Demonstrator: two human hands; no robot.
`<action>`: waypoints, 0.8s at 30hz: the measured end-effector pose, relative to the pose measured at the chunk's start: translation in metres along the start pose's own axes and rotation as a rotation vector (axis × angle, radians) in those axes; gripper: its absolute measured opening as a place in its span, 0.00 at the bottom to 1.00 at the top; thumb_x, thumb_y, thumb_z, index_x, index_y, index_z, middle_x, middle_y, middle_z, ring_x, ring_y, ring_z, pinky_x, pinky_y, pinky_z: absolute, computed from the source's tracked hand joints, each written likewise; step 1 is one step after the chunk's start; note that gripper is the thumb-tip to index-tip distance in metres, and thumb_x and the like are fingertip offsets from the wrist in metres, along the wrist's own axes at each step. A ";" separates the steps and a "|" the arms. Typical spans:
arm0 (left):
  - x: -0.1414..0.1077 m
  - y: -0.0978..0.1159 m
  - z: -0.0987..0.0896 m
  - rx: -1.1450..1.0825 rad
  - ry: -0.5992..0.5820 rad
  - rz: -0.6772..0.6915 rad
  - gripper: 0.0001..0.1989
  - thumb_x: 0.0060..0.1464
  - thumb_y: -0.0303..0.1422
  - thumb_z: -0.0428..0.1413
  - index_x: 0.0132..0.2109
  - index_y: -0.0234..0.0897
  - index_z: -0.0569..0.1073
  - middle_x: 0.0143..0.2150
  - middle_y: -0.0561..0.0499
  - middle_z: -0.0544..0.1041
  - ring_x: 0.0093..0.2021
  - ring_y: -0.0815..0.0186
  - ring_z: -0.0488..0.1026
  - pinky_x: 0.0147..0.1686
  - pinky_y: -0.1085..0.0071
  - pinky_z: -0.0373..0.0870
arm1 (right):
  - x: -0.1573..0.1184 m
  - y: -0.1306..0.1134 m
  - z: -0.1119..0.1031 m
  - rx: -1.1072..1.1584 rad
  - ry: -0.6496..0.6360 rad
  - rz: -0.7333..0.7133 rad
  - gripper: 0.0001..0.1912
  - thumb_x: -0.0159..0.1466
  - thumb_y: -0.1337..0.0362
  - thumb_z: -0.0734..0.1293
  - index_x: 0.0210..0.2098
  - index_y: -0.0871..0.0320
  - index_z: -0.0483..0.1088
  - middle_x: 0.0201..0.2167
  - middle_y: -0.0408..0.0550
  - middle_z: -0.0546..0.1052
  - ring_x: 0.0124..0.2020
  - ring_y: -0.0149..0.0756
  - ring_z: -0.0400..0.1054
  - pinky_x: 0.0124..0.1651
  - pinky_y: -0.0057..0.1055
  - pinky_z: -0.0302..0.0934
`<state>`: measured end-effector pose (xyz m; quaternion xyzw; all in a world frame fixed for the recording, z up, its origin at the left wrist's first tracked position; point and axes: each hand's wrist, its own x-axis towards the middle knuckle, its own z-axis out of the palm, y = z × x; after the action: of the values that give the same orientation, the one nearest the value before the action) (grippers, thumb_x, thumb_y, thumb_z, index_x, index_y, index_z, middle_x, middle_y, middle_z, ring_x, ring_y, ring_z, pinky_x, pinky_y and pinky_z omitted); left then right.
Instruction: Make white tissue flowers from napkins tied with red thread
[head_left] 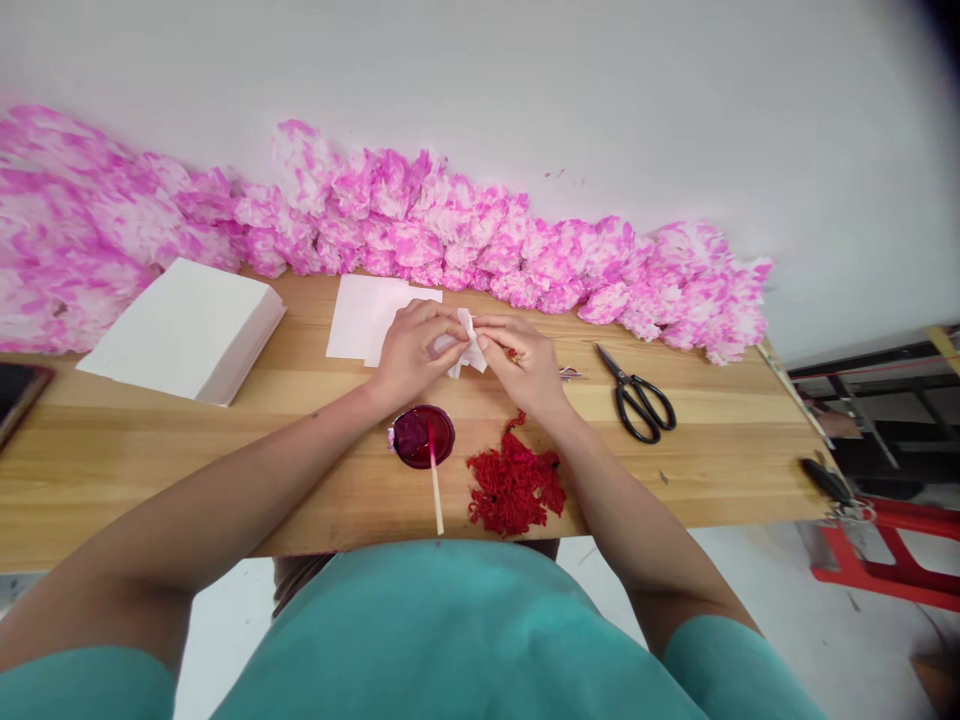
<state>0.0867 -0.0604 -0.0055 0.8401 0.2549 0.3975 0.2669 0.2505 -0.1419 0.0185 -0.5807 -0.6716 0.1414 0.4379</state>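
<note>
Between my two hands is a small piece of crumpled white paper (pixel 471 350), pinched at the fingertips. My left hand (pixel 414 345) is closed on its left side, and my right hand (pixel 525 362) is closed on its right side. Under my left hand lie a few flat white paper sheets (pixel 360 320). Nearer my body stands a small dish of dark red liquid (pixel 412 437) with a thin wooden stick (pixel 436 490) leaning in it. A tangled heap of red yarn (pixel 516 488) lies below my right hand, with one strand reaching up towards the wrist.
Pink and white paper flowers (pixel 450 225) line the wall along the table's back. A thick stack of white paper (pixel 187 325) sits at left, beside a dark flat object (pixel 19 395). Black-handled scissors (pixel 637 395) lie at right. A red stool (pixel 892 550) stands past the table's right end.
</note>
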 end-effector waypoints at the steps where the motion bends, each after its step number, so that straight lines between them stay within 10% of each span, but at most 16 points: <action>1: 0.000 0.000 0.000 -0.002 -0.001 -0.005 0.04 0.56 0.34 0.58 0.35 0.39 0.76 0.42 0.49 0.78 0.45 0.61 0.71 0.47 0.62 0.64 | 0.000 -0.001 0.000 0.002 -0.006 0.000 0.11 0.67 0.59 0.62 0.39 0.50 0.78 0.45 0.46 0.80 0.47 0.38 0.73 0.52 0.42 0.66; 24: 0.003 0.004 -0.002 -0.010 -0.029 -0.087 0.04 0.55 0.32 0.56 0.33 0.37 0.73 0.38 0.49 0.78 0.42 0.61 0.71 0.46 0.63 0.65 | -0.001 0.006 -0.001 -0.009 0.000 0.091 0.11 0.67 0.58 0.63 0.39 0.52 0.77 0.40 0.44 0.80 0.41 0.37 0.74 0.44 0.36 0.68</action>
<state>0.0873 -0.0612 -0.0004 0.8325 0.2855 0.3745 0.2918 0.2552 -0.1416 0.0138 -0.6126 -0.6452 0.1578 0.4284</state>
